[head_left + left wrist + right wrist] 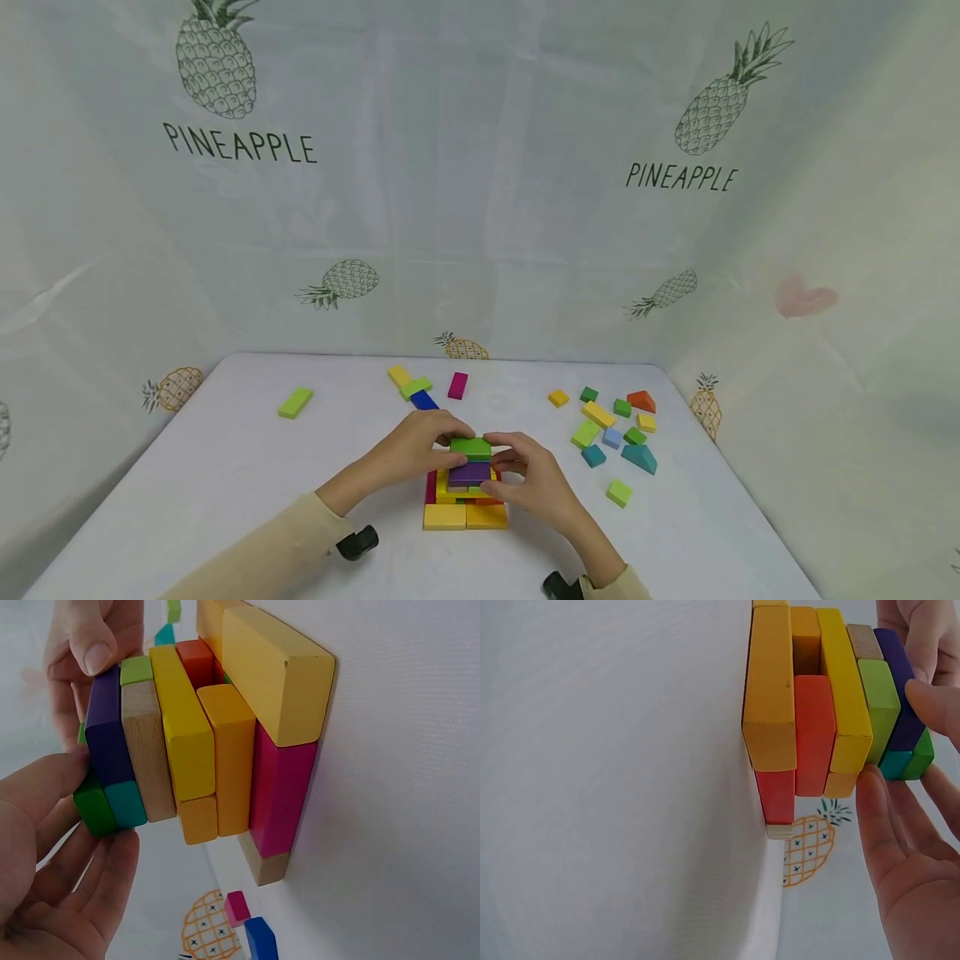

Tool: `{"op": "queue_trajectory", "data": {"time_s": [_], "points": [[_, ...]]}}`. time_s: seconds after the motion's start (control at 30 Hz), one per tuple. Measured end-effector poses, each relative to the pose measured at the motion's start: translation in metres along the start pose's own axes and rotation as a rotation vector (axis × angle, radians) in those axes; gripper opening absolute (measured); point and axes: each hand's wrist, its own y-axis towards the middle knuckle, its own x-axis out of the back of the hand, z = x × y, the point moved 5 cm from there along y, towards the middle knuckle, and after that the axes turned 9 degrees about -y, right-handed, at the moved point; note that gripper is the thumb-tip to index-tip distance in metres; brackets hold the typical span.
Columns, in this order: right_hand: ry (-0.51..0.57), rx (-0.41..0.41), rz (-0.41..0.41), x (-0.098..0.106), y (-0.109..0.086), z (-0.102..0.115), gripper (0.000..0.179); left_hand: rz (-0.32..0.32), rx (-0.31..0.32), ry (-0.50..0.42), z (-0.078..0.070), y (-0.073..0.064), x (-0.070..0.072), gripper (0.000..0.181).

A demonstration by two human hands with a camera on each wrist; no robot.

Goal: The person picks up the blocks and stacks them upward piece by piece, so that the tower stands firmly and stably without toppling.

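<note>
A stack of coloured wooden blocks stands on the table, with a green block (471, 448) on top and a purple block (469, 475) at the front just beneath it. My left hand (420, 442) pinches the green block, thumb in front and fingers behind. On the other side, my right hand (536, 479) has its thumb on the purple block and its fingers curled round the back of the upper layers. A teal block (126, 804) sits behind the purple one. Lower down are a yellow block (184, 724), an orange block (229, 757) and a magenta block (283, 787).
Loose blocks lie scattered at the right, among them a teal triangle (640, 458) and a red-orange piece (642, 402). Behind the stack are a blue block (423, 400) and a magenta block (457, 385). A light green block (296, 402) lies far left. Pineapple-print cloth hangs behind.
</note>
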Motion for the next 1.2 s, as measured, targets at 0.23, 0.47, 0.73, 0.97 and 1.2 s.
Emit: {"op": "queue_trajectory", "data": {"time_s": [0.23, 0.47, 0.73, 0.97, 1.2], "points": [[-0.015, -0.008, -0.006, 0.0, 0.0, 0.0, 0.062, -0.037, 0.001, 0.02, 0.011, -0.001, 0.014, 0.045], [-0.033, -0.033, -0.011, -0.001, 0.0, -0.001, 0.062, -0.172, 0.055, 0.052, 0.052, 0.006, 0.051, 0.041], [-0.043, -0.04, -0.013, -0.001, -0.001, 0.0, 0.063, -0.115, 0.091, 0.085, 0.092, 0.019, 0.062, 0.048], [-0.04, -0.039, -0.015, -0.002, -0.001, 0.001, 0.063, -0.027, 0.08, 0.176, 0.099, 0.034, 0.053, 0.05], [-0.037, -0.041, -0.013, -0.002, 0.0, 0.0, 0.063, 0.017, 0.092, 0.244, 0.11, 0.036, 0.045, 0.047]]}}
